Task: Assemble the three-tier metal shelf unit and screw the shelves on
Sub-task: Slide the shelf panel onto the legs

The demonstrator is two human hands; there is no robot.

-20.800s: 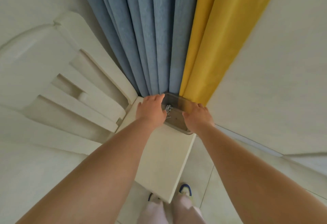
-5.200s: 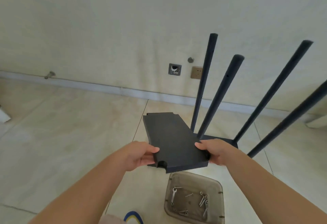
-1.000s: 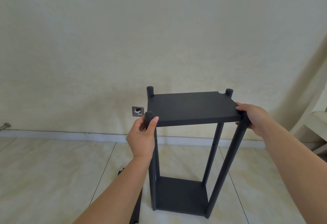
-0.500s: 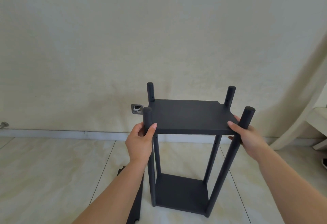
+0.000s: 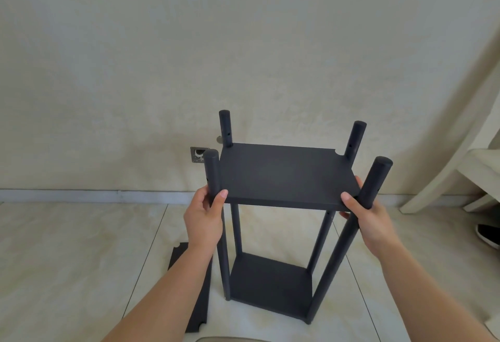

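The shelf point(image 5: 286, 174) sits level between the four posts point(image 5: 374, 182), a little below their tops, with nothing visibly fixing it there; only the two hands appear to carry it. The left hand point(image 5: 205, 220) has its grip clamped around the near left post, thumb resting on the shelf's front corner, and the right hand point(image 5: 370, 222) grips the near right corner, thumb on top and fingers below, pressed against the near right post. The bottom shelf point(image 5: 270, 285) stands on the floor point(image 5: 67, 260) between the post feet, and a third shelf point(image 5: 192, 287) lies flat on the tiles just left of the frame. The main danger, as I judge it, is the shelf tilting as it goes down: if one hand leads, a corner notch could bind on a post and jam or scrape. Letting go with either hand to fetch a screw would probably let that side drop. The small holes in the posts must meet the shelf edge, or no screw will enter. Leaning on the frame could also tip it.
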